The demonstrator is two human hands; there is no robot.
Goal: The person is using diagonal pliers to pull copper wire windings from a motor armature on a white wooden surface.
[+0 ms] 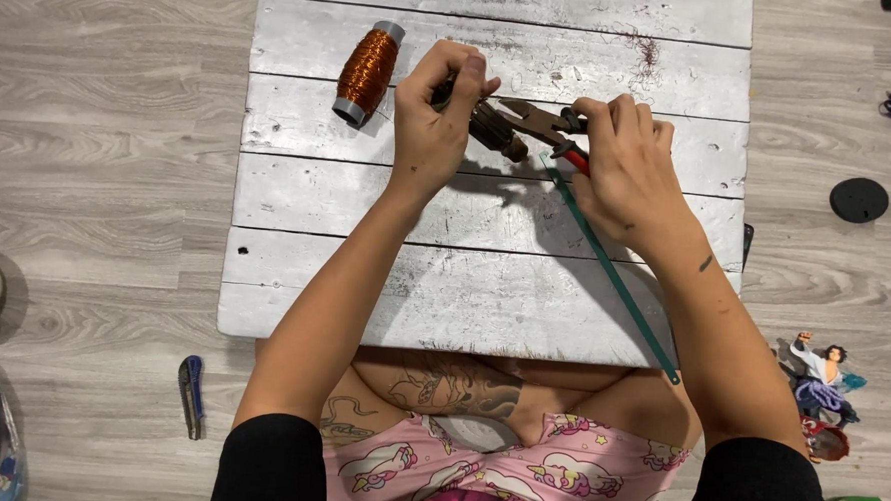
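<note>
The white plank board (463, 301) serves as the reference landmark throughout. Nearest the person, one blue utility knife (191, 395) lies on the wood floor off the board's near left corner, and one small painted figurine (822, 392) lies on the floor off the near right corner. One thin green blade (615, 273) (long, narrow, with a hole at its near end) runs diagonally across the board's right half, from the near right edge up toward the hands. Above the board's middle, the left hand (433, 125) is curled shut around one small dark brown cylindrical part (493, 130), which projects from the hand toward the right. The right hand (625, 163) is closed around the red handles of one pair of pliers (541, 119); the plier tips point left and meet the cylindrical part, so the part sits between the two hands, just right of the left thumb. Whether the plier tips actually clamp the part cannot be determined. One spool of copper wire (368, 72) with grey end caps lies on the board just left of the left hand, not touching it. Beyond the board's right edge, one black disc (858, 199) rests on the floor.
</note>
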